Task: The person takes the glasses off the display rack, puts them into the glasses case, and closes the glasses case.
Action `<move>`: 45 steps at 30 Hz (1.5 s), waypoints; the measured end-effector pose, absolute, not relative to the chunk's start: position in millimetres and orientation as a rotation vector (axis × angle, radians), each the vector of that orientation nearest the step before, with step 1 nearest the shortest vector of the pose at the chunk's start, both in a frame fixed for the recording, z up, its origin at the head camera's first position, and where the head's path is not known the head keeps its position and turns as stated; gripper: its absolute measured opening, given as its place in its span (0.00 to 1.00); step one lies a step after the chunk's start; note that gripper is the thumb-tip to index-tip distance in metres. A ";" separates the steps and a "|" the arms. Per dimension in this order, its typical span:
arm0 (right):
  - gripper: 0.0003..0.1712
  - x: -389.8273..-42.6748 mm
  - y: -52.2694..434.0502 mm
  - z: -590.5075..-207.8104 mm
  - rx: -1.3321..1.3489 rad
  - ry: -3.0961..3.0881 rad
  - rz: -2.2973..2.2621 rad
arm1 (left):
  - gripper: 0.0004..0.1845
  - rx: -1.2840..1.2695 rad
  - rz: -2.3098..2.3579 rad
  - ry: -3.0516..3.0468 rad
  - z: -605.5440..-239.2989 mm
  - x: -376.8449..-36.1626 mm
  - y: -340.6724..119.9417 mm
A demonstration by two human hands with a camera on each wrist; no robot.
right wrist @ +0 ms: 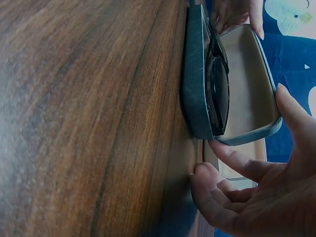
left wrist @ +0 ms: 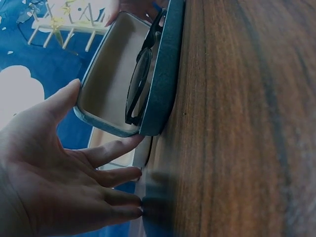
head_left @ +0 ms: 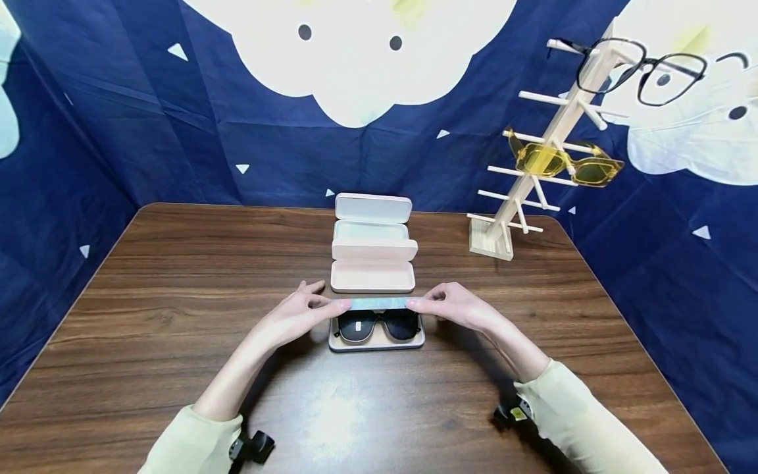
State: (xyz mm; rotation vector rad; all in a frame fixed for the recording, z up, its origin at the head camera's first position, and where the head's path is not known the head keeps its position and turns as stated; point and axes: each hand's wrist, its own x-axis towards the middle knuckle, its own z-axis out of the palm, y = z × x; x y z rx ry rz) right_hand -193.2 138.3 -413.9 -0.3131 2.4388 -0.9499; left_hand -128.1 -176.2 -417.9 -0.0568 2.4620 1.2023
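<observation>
A glasses case [head_left: 379, 347] with a blue-green outer shell and pale lining lies on the table, lid partly raised. Dark sunglasses [head_left: 358, 326] rest inside its base. My left hand [head_left: 296, 317] holds the lid's left end. Its thumb presses the lid's rim [left wrist: 83, 81] while the index fingertip touches the hinge corner; the other fingers spread out. At the opposite end, my right hand [head_left: 462, 308] holds the lid [right wrist: 247, 74] likewise, thumb on the rim and index finger at the hinge corner. Its remaining fingers bend loosely beneath.
Pale pink cases [head_left: 373, 276] stand open just behind the held case. A wooden display rack [head_left: 535, 168] at the back right carries black-framed glasses [head_left: 645, 66] and yellow-framed sunglasses [head_left: 565, 163]. A blue patterned cloth [head_left: 195, 145] hangs behind the wooden table [head_left: 148, 316].
</observation>
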 end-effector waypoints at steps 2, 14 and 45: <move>0.26 -193.3 138.2 -413.9 -0.318 2.432 -0.954 | 0.43 -0.043 1.198 2.463 -417.7 -128.2 -176.7; 0.26 -193.4 138.3 -413.6 -0.324 2.428 -0.951 | 0.42 0.002 1.221 2.462 -422.4 -127.5 -179.7; 0.21 -183.4 139.2 -421.3 -0.409 2.444 -1.056 | 0.41 0.096 1.209 2.541 -427.3 -118.7 -181.2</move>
